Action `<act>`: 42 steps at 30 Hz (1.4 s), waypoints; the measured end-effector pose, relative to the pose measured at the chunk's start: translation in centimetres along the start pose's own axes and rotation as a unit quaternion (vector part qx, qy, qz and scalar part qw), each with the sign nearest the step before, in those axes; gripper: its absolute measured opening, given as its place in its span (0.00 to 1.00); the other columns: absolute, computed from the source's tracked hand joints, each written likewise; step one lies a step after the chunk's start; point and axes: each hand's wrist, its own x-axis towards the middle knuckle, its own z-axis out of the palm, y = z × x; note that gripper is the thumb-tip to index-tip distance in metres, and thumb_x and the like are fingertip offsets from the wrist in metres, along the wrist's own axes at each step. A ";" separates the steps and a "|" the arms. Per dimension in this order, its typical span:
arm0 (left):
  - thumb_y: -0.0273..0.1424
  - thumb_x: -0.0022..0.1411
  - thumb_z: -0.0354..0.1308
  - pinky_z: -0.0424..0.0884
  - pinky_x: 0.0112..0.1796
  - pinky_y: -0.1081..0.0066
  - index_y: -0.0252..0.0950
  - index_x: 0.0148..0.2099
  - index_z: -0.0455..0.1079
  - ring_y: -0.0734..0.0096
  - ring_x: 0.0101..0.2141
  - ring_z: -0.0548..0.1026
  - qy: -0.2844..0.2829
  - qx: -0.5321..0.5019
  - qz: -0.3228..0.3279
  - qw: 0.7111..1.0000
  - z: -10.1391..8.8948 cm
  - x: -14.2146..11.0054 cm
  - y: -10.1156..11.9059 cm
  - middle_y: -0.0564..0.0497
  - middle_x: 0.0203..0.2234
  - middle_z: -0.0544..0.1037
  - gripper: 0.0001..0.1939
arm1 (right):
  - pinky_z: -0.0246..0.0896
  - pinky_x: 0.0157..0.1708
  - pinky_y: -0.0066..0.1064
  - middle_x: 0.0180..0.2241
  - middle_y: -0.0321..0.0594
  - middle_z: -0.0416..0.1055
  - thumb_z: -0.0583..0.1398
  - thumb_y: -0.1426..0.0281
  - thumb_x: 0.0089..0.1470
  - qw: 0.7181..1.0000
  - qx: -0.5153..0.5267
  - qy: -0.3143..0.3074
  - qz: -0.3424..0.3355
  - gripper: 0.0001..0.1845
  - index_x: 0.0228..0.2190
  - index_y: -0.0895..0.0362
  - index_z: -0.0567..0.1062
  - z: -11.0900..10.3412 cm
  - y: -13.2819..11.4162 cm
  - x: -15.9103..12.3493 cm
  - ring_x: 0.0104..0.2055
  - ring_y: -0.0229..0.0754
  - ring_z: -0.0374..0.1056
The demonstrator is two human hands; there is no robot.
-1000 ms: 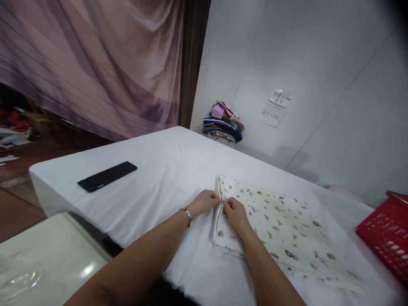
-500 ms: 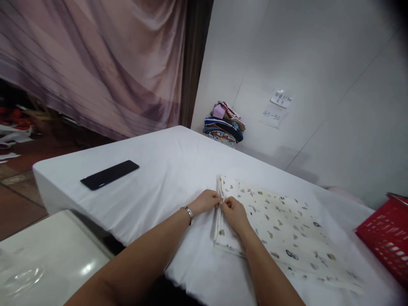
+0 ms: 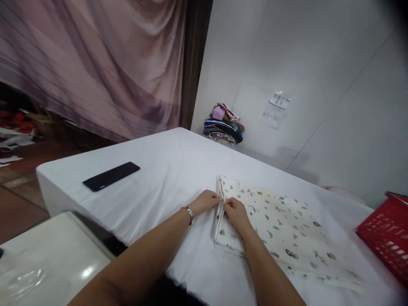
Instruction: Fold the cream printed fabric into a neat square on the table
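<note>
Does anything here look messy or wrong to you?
Nothing looks spilled or damaged. The white scraps on the floor at far left seem untidy, perhaps dropped, and the fabric pile by the wall is stacked unevenly. The patterned cloth lies fairly flat; nothing odd there.

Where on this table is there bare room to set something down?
The white tablecloth looks bare between the black slab and the printed cloth, and on toward the far corner. It is crowded where the left hand and right hand pinch the cloth's edge.
</note>
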 end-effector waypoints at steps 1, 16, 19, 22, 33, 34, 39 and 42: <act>0.38 0.49 0.52 0.55 0.21 0.75 0.34 0.19 0.64 0.78 0.17 0.59 -0.001 0.005 0.002 1.000 0.1 0.0 0.0 0.57 0.13 0.63 0.14 | 0.48 0.20 0.24 0.15 0.30 0.61 0.53 0.68 0.45 1.000 0.004 0.000 -0.002 0.06 0.20 0.55 0.66 0.0 0.1 0.0 0.19 0.35 0.58; 0.30 0.44 0.50 0.55 0.21 0.75 0.34 0.19 0.64 0.77 0.19 0.60 0.005 0.012 -0.010 1.000 0.2 -0.1 0.5 0.57 0.14 0.65 0.06 | 0.47 0.22 0.26 0.17 0.33 0.66 0.54 0.70 0.45 0.995 -0.094 0.029 -0.015 0.06 0.20 0.56 0.68 -0.3 -1.0 -0.5 0.22 0.36 0.60; 0.33 0.47 0.50 0.55 0.21 0.75 0.34 0.19 0.63 0.77 0.19 0.60 0.003 0.006 -0.010 1.000 0.3 -0.2 0.6 0.57 0.14 0.64 0.09 | 0.48 0.23 0.26 0.17 0.32 0.66 0.53 0.69 0.46 0.995 -0.095 0.023 -0.025 0.07 0.20 0.55 0.67 0.0 -1.1 -0.6 0.22 0.36 0.60; 0.41 0.50 0.52 0.55 0.22 0.74 0.34 0.21 0.64 0.76 0.20 0.61 0.006 0.016 -0.007 1.000 0.3 -0.3 0.8 0.56 0.15 0.66 0.15 | 0.51 0.25 0.26 0.19 0.33 0.67 0.53 0.68 0.47 0.998 -0.053 0.002 -0.042 0.06 0.22 0.55 0.68 0.0 -0.7 -0.6 0.24 0.36 0.62; 0.39 0.53 0.53 0.55 0.24 0.74 0.37 0.29 0.67 0.71 0.27 0.69 0.096 0.157 0.038 0.982 2.0 -1.3 1.3 0.53 0.25 0.74 0.11 | 0.52 0.21 0.26 0.21 0.35 0.70 0.53 0.65 0.48 0.996 -0.062 -0.055 0.028 0.10 0.29 0.57 0.70 -3.2 -1.5 4.2 0.19 0.35 0.63; 0.39 0.53 0.52 0.55 0.24 0.74 0.37 0.29 0.67 0.71 0.27 0.70 0.098 0.164 0.041 0.981 2.1 -1.5 1.4 0.53 0.25 0.74 0.10 | 0.52 0.21 0.26 0.22 0.35 0.70 0.53 0.62 0.49 0.993 -0.099 -0.058 0.029 0.12 0.30 0.57 0.71 -3.2 -2.0 4.8 0.20 0.36 0.64; 0.38 0.54 0.51 0.55 0.25 0.73 0.38 0.32 0.68 0.69 0.28 0.71 0.076 0.183 0.057 0.978 2.0 -1.7 1.7 0.52 0.27 0.75 0.10 | 0.51 0.24 0.27 0.23 0.38 0.71 0.58 0.55 0.45 0.968 -0.240 -0.070 0.027 0.18 0.29 0.57 0.71 -1.7 -3.3 6.6 0.26 0.40 0.65; 0.39 0.55 0.50 0.56 0.26 0.72 0.38 0.31 0.69 0.68 0.28 0.71 0.053 0.186 0.068 0.979 2.0 -1.8 1.8 0.51 0.27 0.75 0.11 | 0.49 0.24 0.27 0.23 0.38 0.70 0.59 0.57 0.42 0.965 -0.248 -0.074 0.027 0.15 0.26 0.57 0.70 -1.3 -2.9 6.8 0.26 0.39 0.63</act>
